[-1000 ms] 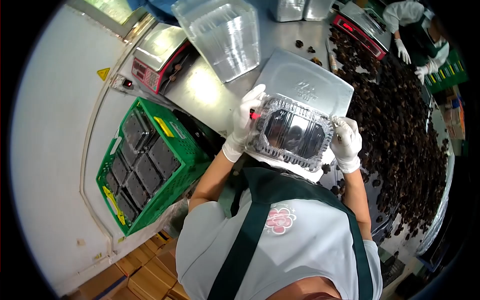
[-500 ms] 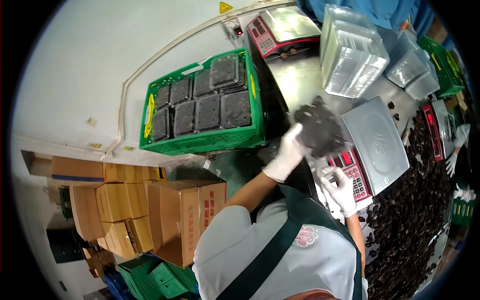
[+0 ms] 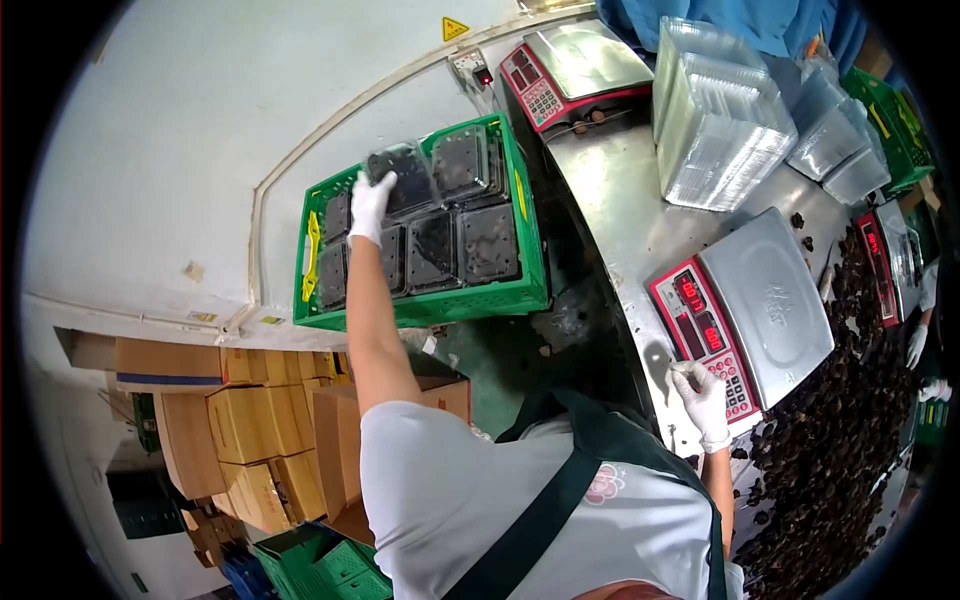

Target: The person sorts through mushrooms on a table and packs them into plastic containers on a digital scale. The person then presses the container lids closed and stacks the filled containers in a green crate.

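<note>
My left hand (image 3: 370, 205), in a white glove, grips a clear plastic box (image 3: 405, 185) of dark, wrinkled pieces. The box is tilted over the back row of a green crate (image 3: 430, 302) that holds several similar boxes. Whether it rests on the boxes below, I cannot tell. My right hand (image 3: 704, 402), also gloved, is beside the keypad of a red and silver scale (image 3: 770, 300). Its fingers are curled together, and anything inside them is hidden. The scale's metal pan is bare, and its red display is lit.
Tall stacks of clear plastic trays (image 3: 720, 125) stand on the metal table (image 3: 600, 185) beside a second scale (image 3: 585, 65). Dark pieces (image 3: 830, 460) lie spread at the right, near another person's gloved hand (image 3: 917, 345). Cardboard boxes (image 3: 245, 425) are piled at lower left.
My left hand has carried the filled plastic box from beside the scale leftward, over the green crate. The right hand remains near the keypad. The view has shifted slightly.
</note>
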The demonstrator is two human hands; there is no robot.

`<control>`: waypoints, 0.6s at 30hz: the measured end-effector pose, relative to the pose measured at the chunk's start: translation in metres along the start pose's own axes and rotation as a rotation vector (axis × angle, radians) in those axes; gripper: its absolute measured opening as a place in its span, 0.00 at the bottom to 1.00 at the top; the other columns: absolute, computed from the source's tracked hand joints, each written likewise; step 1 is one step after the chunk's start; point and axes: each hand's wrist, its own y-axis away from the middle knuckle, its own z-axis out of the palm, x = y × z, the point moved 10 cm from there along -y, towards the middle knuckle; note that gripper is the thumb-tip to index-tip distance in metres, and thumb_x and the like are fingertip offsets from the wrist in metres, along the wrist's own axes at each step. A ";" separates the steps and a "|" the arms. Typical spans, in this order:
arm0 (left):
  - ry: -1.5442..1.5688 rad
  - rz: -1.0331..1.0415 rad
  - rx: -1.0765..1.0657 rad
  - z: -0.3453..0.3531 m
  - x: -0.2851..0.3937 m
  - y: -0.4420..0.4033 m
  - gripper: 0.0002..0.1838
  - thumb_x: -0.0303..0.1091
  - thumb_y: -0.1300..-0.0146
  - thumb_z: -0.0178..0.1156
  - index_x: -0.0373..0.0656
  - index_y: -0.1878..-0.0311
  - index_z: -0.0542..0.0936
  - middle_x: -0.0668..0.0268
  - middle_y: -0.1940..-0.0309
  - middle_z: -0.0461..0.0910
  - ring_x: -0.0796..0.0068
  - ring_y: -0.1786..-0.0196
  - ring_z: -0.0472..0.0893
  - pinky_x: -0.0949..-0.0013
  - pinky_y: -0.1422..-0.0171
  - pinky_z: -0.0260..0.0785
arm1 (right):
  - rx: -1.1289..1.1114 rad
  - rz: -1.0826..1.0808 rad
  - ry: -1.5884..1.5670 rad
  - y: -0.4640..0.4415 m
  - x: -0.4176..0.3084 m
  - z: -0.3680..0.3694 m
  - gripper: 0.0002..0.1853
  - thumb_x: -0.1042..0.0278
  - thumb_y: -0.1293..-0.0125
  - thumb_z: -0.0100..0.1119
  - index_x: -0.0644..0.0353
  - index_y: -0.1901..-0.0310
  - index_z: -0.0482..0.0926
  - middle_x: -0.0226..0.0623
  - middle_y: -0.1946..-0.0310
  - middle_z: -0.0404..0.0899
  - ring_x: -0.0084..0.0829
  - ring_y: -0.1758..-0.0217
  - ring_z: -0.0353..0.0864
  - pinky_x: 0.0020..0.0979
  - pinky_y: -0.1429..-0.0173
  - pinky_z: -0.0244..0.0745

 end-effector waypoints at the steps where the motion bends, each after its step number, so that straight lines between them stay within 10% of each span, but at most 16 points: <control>1: -0.282 -0.006 -0.079 0.021 -0.020 -0.012 0.43 0.58 0.42 0.61 0.37 0.32 0.65 0.48 0.41 0.74 0.51 0.37 0.73 0.62 0.32 0.62 | 0.023 0.007 -0.034 0.000 0.002 -0.004 0.07 0.73 0.36 0.62 0.65 0.57 0.82 0.31 0.68 0.83 0.15 0.66 0.79 0.20 0.58 0.74; 2: -0.399 -0.021 -0.338 0.063 -0.049 -0.022 0.44 0.63 0.41 0.55 0.45 0.28 0.60 0.48 0.32 0.64 0.47 0.28 0.61 0.56 0.25 0.51 | 0.094 -0.037 -0.011 0.001 0.010 -0.010 0.08 0.72 0.35 0.62 0.65 0.58 0.82 0.33 0.70 0.83 0.17 0.68 0.79 0.21 0.59 0.75; 5: -0.500 -0.307 -0.071 0.061 0.003 0.025 0.38 0.63 0.38 0.49 0.63 0.26 0.58 0.68 0.22 0.45 0.47 0.22 0.41 0.30 0.27 0.36 | 0.190 0.020 0.023 0.008 0.027 -0.026 0.08 0.72 0.35 0.62 0.65 0.57 0.82 0.35 0.68 0.84 0.19 0.64 0.81 0.24 0.56 0.75; 9: -0.529 -0.329 0.016 0.073 0.038 0.000 0.31 0.57 0.38 0.54 0.61 0.31 0.68 0.69 0.24 0.52 0.50 0.23 0.50 0.29 0.28 0.38 | 0.304 0.101 -0.030 0.026 0.064 -0.044 0.08 0.72 0.33 0.59 0.65 0.57 0.81 0.30 0.64 0.82 0.18 0.64 0.78 0.21 0.59 0.74; 13: -0.077 0.477 0.276 0.128 0.195 -0.019 0.25 0.44 0.36 0.59 0.44 0.38 0.74 0.53 0.34 0.68 0.56 0.33 0.68 0.50 0.29 0.58 | 0.434 0.100 0.038 0.043 0.071 -0.060 0.07 0.72 0.33 0.58 0.65 0.59 0.81 0.33 0.66 0.83 0.19 0.64 0.79 0.23 0.56 0.75; 18: 0.419 0.996 -0.120 0.189 0.450 0.125 0.16 0.31 0.33 0.56 0.37 0.43 0.76 0.52 0.45 0.77 0.56 0.39 0.74 0.63 0.34 0.63 | 0.495 0.089 0.136 0.060 0.045 -0.071 0.08 0.65 0.37 0.62 0.60 0.62 0.82 0.41 0.68 0.84 0.33 0.65 0.85 0.31 0.57 0.78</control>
